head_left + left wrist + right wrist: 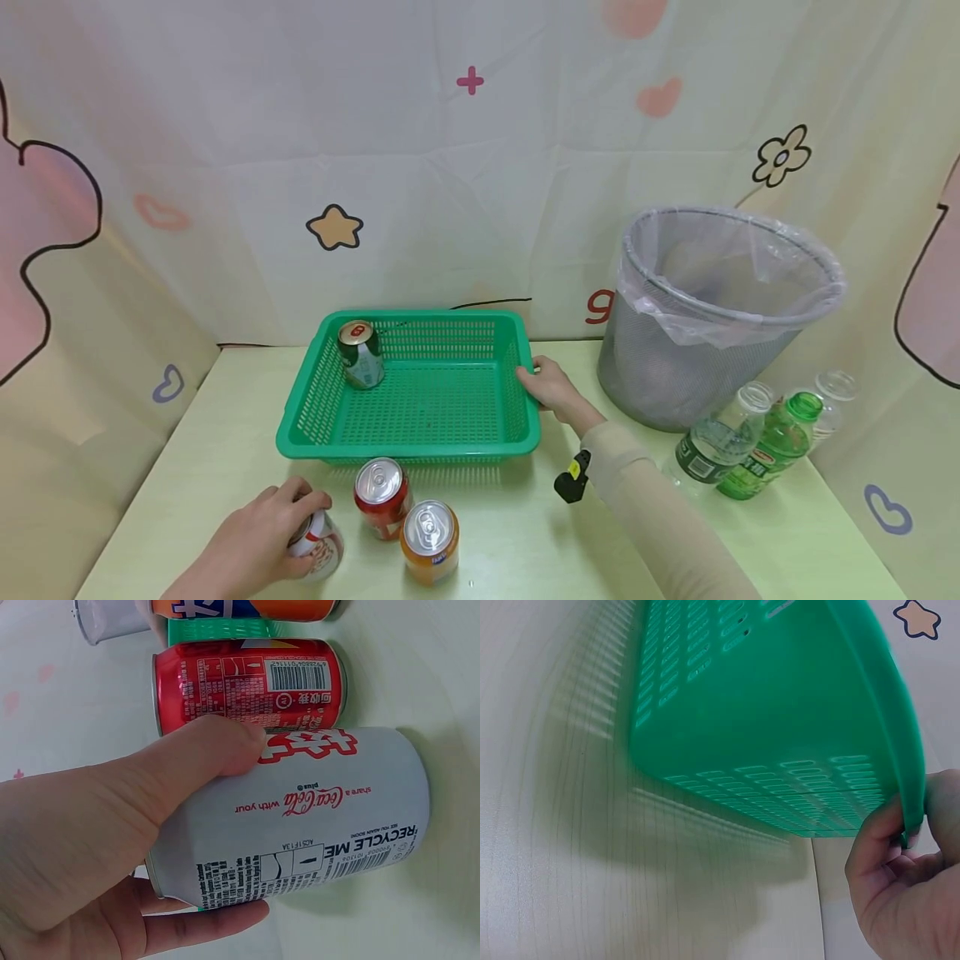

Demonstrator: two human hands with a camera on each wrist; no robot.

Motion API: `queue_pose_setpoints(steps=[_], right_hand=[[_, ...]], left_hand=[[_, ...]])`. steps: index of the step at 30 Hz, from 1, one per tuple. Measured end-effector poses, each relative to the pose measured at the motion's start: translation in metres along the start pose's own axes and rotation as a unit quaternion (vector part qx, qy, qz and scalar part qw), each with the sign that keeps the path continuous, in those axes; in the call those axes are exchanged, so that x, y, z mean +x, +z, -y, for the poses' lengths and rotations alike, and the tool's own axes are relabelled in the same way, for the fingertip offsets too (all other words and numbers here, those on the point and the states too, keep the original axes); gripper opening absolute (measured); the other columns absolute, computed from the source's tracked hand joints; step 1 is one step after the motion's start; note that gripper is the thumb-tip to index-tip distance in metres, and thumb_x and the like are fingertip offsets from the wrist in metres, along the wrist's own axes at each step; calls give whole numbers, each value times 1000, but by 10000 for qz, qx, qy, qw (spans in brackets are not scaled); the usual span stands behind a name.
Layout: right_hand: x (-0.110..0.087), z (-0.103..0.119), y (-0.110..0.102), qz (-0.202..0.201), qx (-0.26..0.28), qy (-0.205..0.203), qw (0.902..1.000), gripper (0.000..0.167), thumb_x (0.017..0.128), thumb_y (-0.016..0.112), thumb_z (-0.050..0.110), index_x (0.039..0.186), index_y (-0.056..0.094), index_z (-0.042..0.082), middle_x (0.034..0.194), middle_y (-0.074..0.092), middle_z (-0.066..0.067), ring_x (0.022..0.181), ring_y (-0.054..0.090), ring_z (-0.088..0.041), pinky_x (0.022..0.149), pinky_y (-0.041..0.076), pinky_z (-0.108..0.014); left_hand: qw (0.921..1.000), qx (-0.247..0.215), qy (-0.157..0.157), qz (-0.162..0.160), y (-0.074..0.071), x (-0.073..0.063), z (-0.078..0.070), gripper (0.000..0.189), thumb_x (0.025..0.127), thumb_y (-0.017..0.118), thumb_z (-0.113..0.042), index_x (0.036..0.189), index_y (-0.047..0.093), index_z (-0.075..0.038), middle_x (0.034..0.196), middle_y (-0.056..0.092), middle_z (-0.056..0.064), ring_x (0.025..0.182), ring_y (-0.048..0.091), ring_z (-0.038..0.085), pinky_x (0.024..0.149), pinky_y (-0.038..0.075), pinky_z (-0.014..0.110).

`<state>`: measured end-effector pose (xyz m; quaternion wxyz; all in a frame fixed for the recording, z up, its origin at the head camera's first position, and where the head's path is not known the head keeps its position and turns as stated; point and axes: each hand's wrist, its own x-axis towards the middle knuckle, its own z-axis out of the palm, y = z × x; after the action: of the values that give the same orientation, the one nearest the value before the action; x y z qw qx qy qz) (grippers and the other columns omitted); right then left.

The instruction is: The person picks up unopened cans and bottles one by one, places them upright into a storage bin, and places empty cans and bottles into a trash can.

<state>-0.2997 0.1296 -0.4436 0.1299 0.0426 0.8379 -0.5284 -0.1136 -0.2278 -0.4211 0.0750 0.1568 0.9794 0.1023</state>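
1. White Coca-Cola can (324,552), roughly upright, is gripped near its top between the left hand's (258,533) thumb and fingers; whether its base touches the table (195,433), I cannot tell.
2. Dark green drink can (363,360): ahead of the left hand, standing in the far left corner of the green plastic basket (405,452).
3. Red drink can (384,508) and orange Fanta can (431,550): upright, just right of the left hand, on the basket's near side.
4. Right hand (558,392): curled round the right rim of the basket, which sits ahead of and between the hands.
5. Wire-mesh wastebasket (660,387), bag-lined, and three plastic bottles (716,446): right of the right hand.
6. Step in hand, as I judge it: grasping the white can while the basket is steadied. Next would call for lifting it clear of the red can, over the near rim, and releasing it inside.
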Motion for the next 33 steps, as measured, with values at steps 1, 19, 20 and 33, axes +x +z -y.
queue_pose_setpoints(steps=[1,19,20,33], right_hand=[[0,0,0,6,-1,-8,10000,36,95,46,26,119,44,-1,98,56,-14,71,60,-13,64,54,-32],[0,1,0,28,31,21,10000,35,95,46,26,118,45,0,99,57,-15,71,61,-14,61,54,-29],[0,1,0,20,32,24,10000,35,95,46,26,118,45,0,98,57,-15,71,61,-14,60,54,-29],[1,1,-1,-2,-46,6,10000,36,95,45,25,119,44,-1,99,56,-15,72,61,-14,68,55,-36]], left_hand=[[10000,0,47,-26,-1,0,0,52,60,85,-31,104,61,-19,95,49,-3,78,47,13,56,47,23],[9965,427,568,-437,-27,7,-2,49,60,85,-27,102,61,-20,96,51,0,78,49,15,53,49,25],[9964,421,593,-443,-28,7,-2,49,60,85,-27,102,61,-20,96,51,0,78,49,15,53,49,25],[9878,671,1132,-835,-40,12,-4,46,61,82,-25,101,59,-21,96,50,-2,76,48,13,48,41,20]])
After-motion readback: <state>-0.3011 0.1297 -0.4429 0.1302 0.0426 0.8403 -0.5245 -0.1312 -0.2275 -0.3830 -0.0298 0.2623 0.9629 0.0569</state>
